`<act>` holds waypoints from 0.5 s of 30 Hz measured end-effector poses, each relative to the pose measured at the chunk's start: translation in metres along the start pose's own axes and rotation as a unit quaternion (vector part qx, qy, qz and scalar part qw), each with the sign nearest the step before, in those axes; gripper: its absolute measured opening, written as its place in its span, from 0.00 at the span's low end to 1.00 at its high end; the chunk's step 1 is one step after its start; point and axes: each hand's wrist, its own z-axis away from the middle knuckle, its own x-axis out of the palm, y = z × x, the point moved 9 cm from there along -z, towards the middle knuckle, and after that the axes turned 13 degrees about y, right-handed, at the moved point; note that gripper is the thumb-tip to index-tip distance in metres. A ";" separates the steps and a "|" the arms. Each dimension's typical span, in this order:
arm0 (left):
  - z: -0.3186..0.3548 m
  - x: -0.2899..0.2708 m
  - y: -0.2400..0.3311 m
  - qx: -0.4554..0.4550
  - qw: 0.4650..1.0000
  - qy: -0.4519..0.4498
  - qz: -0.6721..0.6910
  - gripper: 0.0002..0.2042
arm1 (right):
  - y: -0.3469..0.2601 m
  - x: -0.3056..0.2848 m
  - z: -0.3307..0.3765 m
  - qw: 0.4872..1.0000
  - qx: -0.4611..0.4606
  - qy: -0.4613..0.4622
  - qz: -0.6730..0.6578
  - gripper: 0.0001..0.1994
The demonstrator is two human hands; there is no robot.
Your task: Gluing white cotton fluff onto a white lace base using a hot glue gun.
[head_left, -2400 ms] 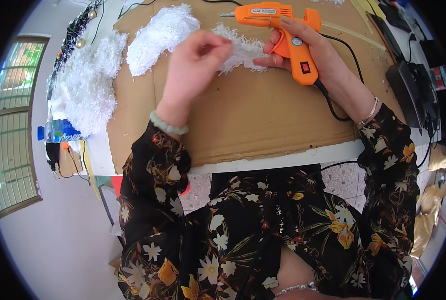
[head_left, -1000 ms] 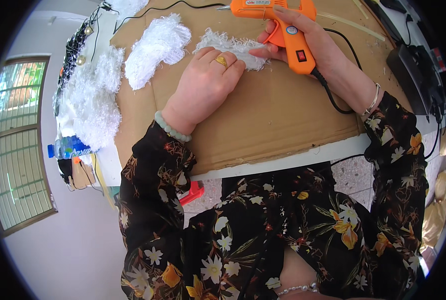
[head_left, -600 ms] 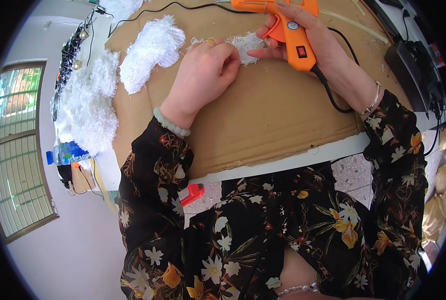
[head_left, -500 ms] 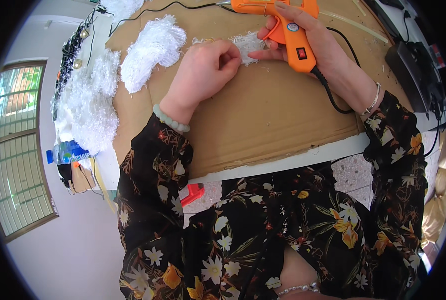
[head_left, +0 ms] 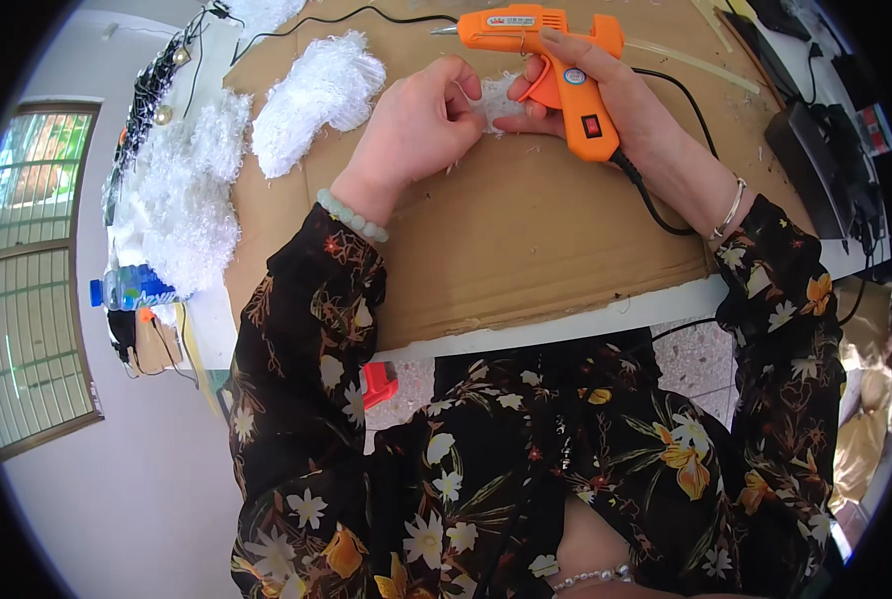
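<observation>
An orange hot glue gun (head_left: 588, 105) is gripped in my right hand (head_left: 631, 110), its metal nozzle pointing left. Fingers of that same hand reach down past the trigger to a small white fringed fabric piece (head_left: 498, 98) on the cardboard. My left hand (head_left: 416, 125) is closed in a pinch at the left edge of this piece; the fingertips partly hide what they hold. Left of my left hand lies a larger white shaggy piece (head_left: 316, 100), apart from it.
Brown cardboard (head_left: 526, 230) covers the white table. A heap of white shaggy material (head_left: 181, 200) and a plastic bottle (head_left: 136, 288) are at the left edge. The gun's black cord (head_left: 651, 205) loops right. A dark box-shaped device (head_left: 816, 165) stands at the right.
The glue gun and my right hand have come slightly nearer and left, so more of the gun shows. My left fingers have shifted a little at the fabric piece. The whole view has moved slightly.
</observation>
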 end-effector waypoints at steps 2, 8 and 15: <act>0.003 -0.004 -0.005 -0.013 1.000 0.016 0.016 0.09 | -0.002 0.001 0.001 1.000 -0.002 0.000 -0.014 0.17; 0.041 -0.045 -0.006 0.045 0.965 0.205 0.155 0.11 | 0.005 -0.005 -0.002 1.000 0.019 0.003 -0.002 0.18; 0.077 -0.005 0.074 0.332 0.919 0.036 -0.209 0.21 | -0.004 -0.003 0.000 1.000 -0.003 -0.007 0.003 0.18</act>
